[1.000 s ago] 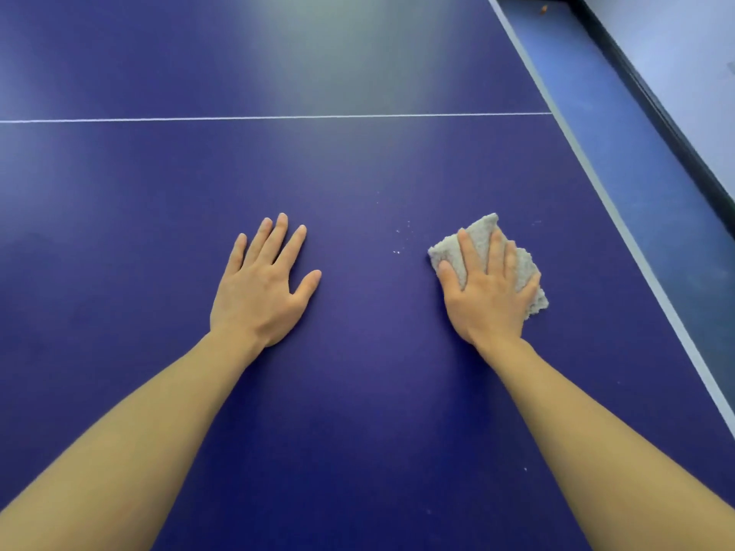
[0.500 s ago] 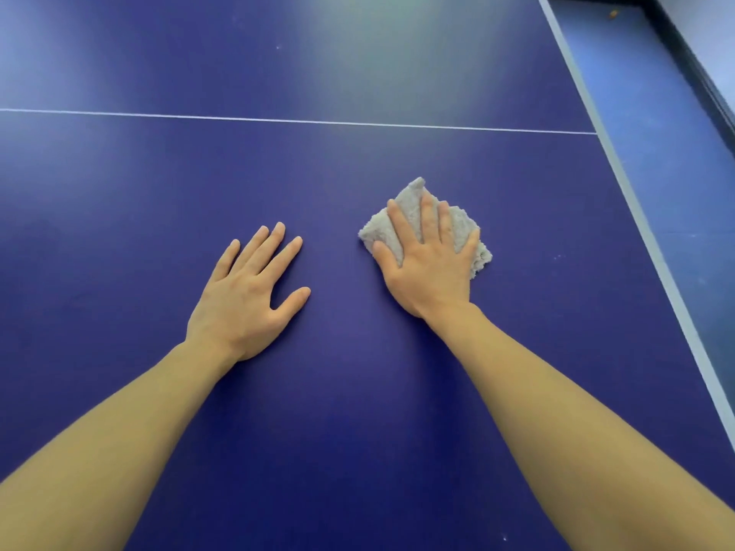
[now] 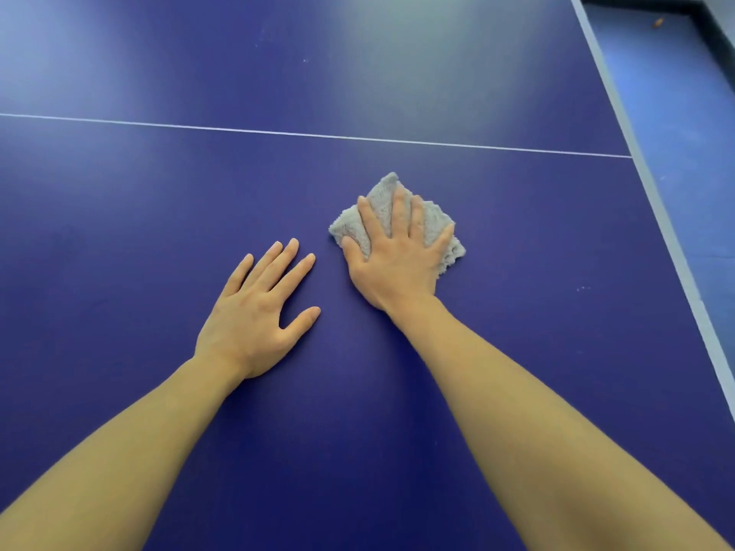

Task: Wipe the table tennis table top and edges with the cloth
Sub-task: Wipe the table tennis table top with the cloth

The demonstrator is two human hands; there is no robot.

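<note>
**Right hand flat on the cloth, mid-tabletop**

The cloth, a grey folded pad set as a rough diamond with one corner toward the white line, lies directly under the right hand. The grip is spread, fingers straight and fanned, pressing the pad onto the blue tabletop rather than pinching it. The left hand rests palm-down just beside it and nearer the person, its grip likewise spread and holding nothing. The pale side edge lies well to the right of the cloth, so the right hand is the nearer one for it. Pale specks sit between cloth and edge. The step in hand is judged a flat wipe of the top, with the edges yet to do. Beyond the edge are a blue floor and a dark skirting
</note>
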